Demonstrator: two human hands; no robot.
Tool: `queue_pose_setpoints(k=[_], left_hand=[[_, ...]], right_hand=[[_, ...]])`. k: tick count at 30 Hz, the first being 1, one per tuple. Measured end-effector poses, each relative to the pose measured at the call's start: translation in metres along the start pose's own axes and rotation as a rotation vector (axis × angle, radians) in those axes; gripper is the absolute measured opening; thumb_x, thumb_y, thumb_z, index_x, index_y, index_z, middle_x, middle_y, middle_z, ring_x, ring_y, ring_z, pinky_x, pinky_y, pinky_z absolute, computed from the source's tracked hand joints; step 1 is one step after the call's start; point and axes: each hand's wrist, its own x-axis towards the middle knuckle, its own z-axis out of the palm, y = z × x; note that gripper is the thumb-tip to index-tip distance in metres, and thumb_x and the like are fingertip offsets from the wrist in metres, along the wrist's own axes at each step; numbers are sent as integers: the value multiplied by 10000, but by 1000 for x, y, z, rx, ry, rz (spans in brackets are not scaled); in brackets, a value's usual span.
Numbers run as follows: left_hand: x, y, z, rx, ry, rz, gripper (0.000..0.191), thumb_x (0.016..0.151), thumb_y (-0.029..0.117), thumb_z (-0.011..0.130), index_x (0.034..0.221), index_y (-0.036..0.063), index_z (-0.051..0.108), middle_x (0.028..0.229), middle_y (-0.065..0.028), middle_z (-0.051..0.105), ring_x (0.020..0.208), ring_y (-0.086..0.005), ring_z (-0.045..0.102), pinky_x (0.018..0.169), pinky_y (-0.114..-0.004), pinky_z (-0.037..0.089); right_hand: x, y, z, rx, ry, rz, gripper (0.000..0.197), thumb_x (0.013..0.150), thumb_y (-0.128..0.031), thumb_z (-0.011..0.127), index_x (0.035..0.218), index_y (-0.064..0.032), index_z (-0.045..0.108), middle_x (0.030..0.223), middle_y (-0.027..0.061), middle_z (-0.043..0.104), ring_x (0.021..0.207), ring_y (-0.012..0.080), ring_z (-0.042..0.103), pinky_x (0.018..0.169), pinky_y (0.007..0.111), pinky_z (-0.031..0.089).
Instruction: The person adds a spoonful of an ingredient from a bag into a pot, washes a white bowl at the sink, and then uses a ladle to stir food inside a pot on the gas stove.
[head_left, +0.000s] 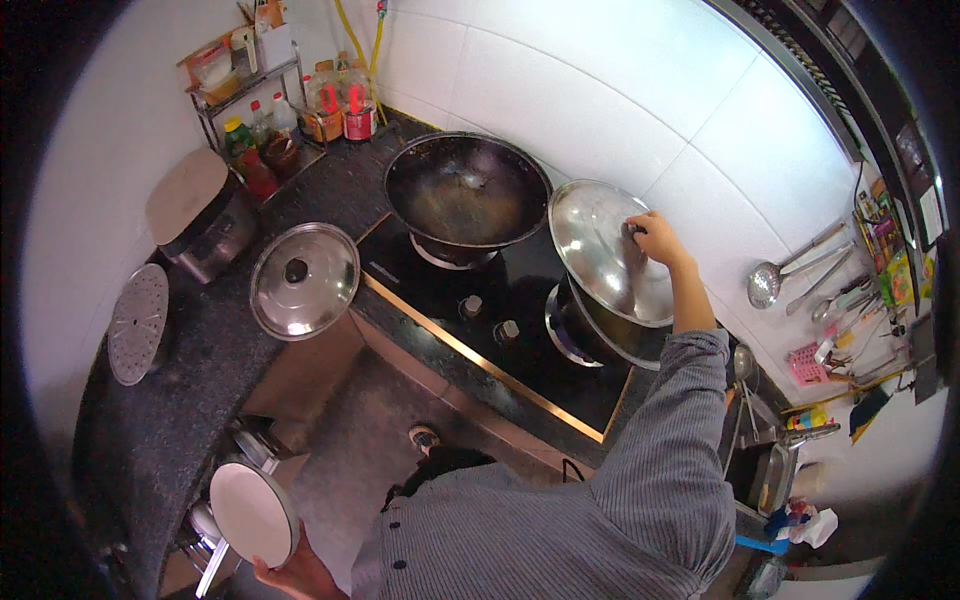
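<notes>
My right hand (654, 238) grips the dark knob of a domed metal lid (592, 240), which is tilted above the right burner. Under the lid a second pan (611, 337) shows only in part, and what it contains is mostly hidden. Down at the lower left, my left hand (296, 562) holds a white bowl (253, 514) by its rim, thumb over the edge. The inside of the bowl looks bare. On the left burner sits a dark wok (469, 195) without a lid, its inner surface stained brown.
Another metal lid (305, 281) lies at the counter's corner. A rice cooker (202, 210), a perforated steamer plate (139, 324) and a rack of bottles (255, 120) stand along the left wall. Ladles (765, 285) hang on the right wall. Two knobs (506, 330) protrude from the black gas hob (420, 289).
</notes>
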Motion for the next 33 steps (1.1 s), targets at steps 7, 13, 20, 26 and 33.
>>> queue_pose_setpoints(k=[7,13,20,26,33], left_hand=[[4,-5,9,-30,99,-46,597,795,401,496,1272,74,349,1254,-139,389,1126,-289,415,906,-438,408],[12,-9,5,-49,223,-72,655,761,468,453,1305,126,323,1300,-85,372,1192,-284,362,943,-453,323],[6,-7,4,-135,96,-63,607,781,472,456,1271,132,343,1294,-73,341,1171,-271,355,878,-483,381],[-20,-24,-28,494,362,224,633,774,462,489,1282,128,314,1313,-110,301,1144,-278,385,860,-496,392],[-40,-21,-68,1008,259,567,688,742,480,534,1295,106,365,1310,-176,356,1192,-343,349,959,-521,334]], right_hand=[[0,-1,-10,-14,-14,144,355,711,-81,513,1054,-30,589,1048,212,521,969,344,504,850,368,415],[29,-75,-25,-173,100,-41,323,740,-93,545,1049,-4,579,1017,211,539,939,349,521,844,373,416],[82,-283,59,62,181,-673,273,772,-127,551,1022,-19,553,896,184,572,861,334,537,758,426,429],[134,-421,253,252,-113,-738,329,771,-204,538,1039,-15,514,958,227,540,914,380,514,804,450,423],[161,-490,397,498,-228,-238,345,780,-220,525,1067,-28,522,1084,242,479,934,370,511,796,443,441]])
